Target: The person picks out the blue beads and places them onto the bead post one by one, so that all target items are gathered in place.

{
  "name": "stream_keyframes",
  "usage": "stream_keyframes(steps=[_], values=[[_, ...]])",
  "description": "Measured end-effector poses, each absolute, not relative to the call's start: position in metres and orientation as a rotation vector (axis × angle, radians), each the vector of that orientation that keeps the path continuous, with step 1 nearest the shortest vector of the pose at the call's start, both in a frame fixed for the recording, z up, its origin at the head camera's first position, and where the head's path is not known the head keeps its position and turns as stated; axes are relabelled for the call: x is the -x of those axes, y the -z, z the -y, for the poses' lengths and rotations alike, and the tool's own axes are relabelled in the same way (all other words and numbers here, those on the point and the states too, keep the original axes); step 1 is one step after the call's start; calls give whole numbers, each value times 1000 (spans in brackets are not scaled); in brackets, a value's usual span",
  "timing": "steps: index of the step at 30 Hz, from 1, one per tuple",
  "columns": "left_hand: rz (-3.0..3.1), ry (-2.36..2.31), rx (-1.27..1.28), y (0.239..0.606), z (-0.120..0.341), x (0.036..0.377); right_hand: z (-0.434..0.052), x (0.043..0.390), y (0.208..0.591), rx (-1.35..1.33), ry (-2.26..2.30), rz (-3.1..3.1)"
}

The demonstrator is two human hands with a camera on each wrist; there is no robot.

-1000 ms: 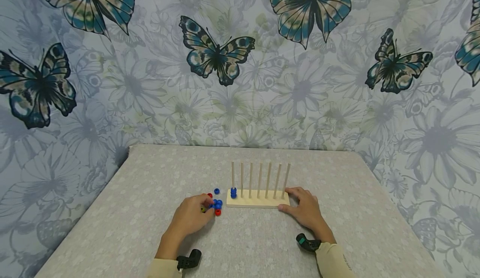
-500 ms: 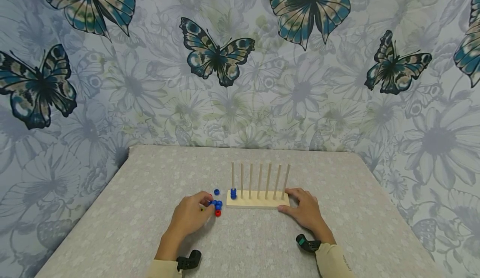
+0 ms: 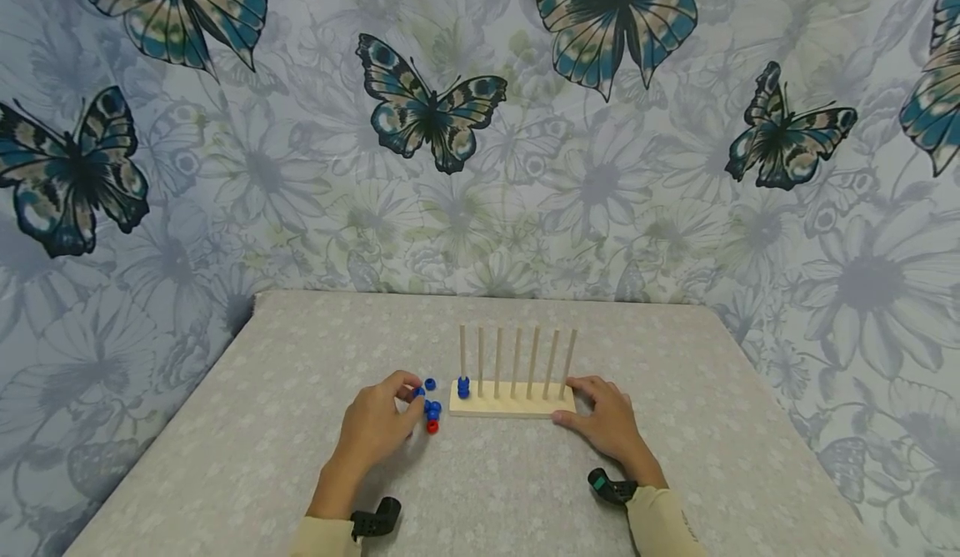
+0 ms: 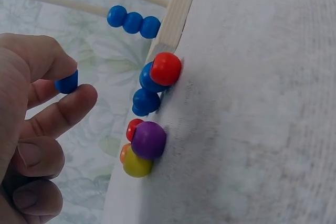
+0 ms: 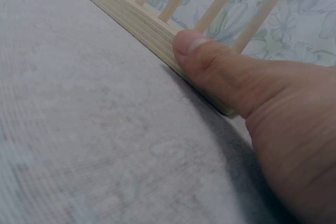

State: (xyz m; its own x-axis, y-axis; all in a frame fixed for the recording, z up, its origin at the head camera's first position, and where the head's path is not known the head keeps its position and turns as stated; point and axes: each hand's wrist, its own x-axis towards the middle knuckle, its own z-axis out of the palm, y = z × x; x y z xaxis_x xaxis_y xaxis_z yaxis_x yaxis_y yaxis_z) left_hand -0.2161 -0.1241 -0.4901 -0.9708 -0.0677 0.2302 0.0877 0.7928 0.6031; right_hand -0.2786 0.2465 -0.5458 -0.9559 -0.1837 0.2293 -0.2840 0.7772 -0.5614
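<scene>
My left hand (image 3: 375, 424) pinches a blue bead (image 4: 67, 83) between thumb and fingers, lifted off the table. Close beside it lie loose beads: a red one (image 4: 166, 68), several blue ones (image 4: 146, 100), a purple one (image 4: 149, 140) and a yellow one (image 4: 137, 165). To their right stands a wooden peg rack (image 3: 510, 408) with a row of upright pegs. Three blue beads (image 4: 132, 23) are stacked on its leftmost peg; no beads show on the other pegs. My right hand (image 3: 609, 424) grips the rack's right end, thumb on the front edge.
A pale patterned cloth covers the table (image 3: 675, 348). Behind it hangs a backdrop (image 3: 600, 232) printed with flowers and butterflies. Each wrist wears a black camera (image 3: 377, 519). One blue bead (image 3: 430, 384) lies apart, farther back than the loose group.
My left hand has risen slightly from the loose beads, with a blue bead now showing at its fingertips. My right hand keeps its grip on the rack.
</scene>
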Motion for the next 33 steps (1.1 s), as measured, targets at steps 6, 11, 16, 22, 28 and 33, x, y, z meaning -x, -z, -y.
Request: stream_keyframes(steps=[6,11,16,22,28,33], values=[[2717,930,51,481,127,219,-246,280,544,-372,-930,2816],[2694,908,67,473,130,219,-247,280,542,-375,-931,2830],[2628,893,105,463,133,220,-246,281,541,-377,-932,2844],[2526,848,191,451,132,223,-246,280,544,-366,-934,2849],[2411,836,231,436,123,226,-246,278,543,-344,-927,2860],[2335,846,257,424,115,229,-246,277,542,-333,-929,2868]])
